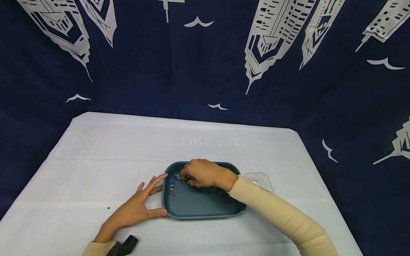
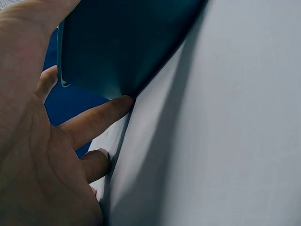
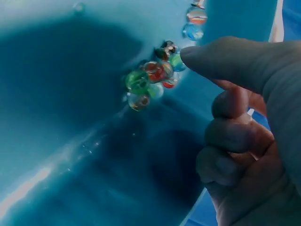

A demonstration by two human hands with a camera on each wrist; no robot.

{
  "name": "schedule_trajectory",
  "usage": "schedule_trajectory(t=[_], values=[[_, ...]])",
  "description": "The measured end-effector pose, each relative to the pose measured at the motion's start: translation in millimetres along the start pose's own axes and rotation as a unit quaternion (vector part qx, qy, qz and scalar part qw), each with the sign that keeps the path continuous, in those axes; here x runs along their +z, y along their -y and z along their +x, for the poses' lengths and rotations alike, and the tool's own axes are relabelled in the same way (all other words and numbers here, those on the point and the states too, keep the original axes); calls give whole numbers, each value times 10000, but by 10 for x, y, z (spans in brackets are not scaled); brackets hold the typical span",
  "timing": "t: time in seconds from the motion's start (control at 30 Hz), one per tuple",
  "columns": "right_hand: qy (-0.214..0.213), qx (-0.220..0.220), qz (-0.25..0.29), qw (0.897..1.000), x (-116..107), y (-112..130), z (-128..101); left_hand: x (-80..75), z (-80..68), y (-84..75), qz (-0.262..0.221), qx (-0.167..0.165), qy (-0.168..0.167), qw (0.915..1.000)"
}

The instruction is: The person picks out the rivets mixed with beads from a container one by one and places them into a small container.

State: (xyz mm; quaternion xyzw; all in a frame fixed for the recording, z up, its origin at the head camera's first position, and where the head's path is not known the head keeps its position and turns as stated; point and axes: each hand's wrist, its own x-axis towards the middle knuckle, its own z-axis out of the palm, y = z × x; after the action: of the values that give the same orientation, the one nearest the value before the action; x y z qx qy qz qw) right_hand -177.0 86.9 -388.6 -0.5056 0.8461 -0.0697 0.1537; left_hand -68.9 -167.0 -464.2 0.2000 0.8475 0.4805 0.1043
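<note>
A blue-green tray [image 1: 205, 209] with a raised rim lies on the white-covered table. My left hand [image 1: 134, 209] is spread at its left end, thumb and fingertips touching the outer wall. Inside, my right hand [image 1: 205, 173] bends over a cluster of glass marbles [image 3: 146, 82] near the far left, with curled fingers. Its thumb tip meets a green marble [image 3: 178, 62] in the right wrist view; the index finger is mostly hidden behind the thumb. Other marbles [image 1: 173, 184] form a loose curved row along the tray's left side.
A clear plastic container [image 1: 261, 179] lies right of the tray, partly behind the right forearm. A black strap-like device [image 1: 123, 246] is at the left wrist. One dark speck [image 1: 108, 208] lies on the tablecloth [image 1: 128, 138]. Dark blue printed cloth [image 1: 160, 71] hangs behind.
</note>
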Motion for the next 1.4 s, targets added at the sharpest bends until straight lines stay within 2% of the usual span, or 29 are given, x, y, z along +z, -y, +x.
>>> schedule_trajectory(t=[0.23, 0.4, 0.57, 0.87, 1.07, 1.4], values=[[92, 52, -92, 9999, 89, 0, 41, 8, 5, 3, -37, -20, 34, 10000], [-2, 172, -216, 9996, 118, 5, 45, 8, 6, -15, -52, -19, 43, 10000], [-66, 93, -247, 9996, 148, -10, 62, 8, 2, -15, -34, -29, 32, 10000], [122, 126, -22, 9998, 178, -32, 71, 18, 0, -1, 39, 67, 8, 10000], [389, 256, 149, 9988, 192, -43, 89, 15, 1, -3, 45, 20, 12, 10000], [515, 292, -236, 9980, 185, -18, 94, 2, -3, 4, 68, 34, 1, 10000]])
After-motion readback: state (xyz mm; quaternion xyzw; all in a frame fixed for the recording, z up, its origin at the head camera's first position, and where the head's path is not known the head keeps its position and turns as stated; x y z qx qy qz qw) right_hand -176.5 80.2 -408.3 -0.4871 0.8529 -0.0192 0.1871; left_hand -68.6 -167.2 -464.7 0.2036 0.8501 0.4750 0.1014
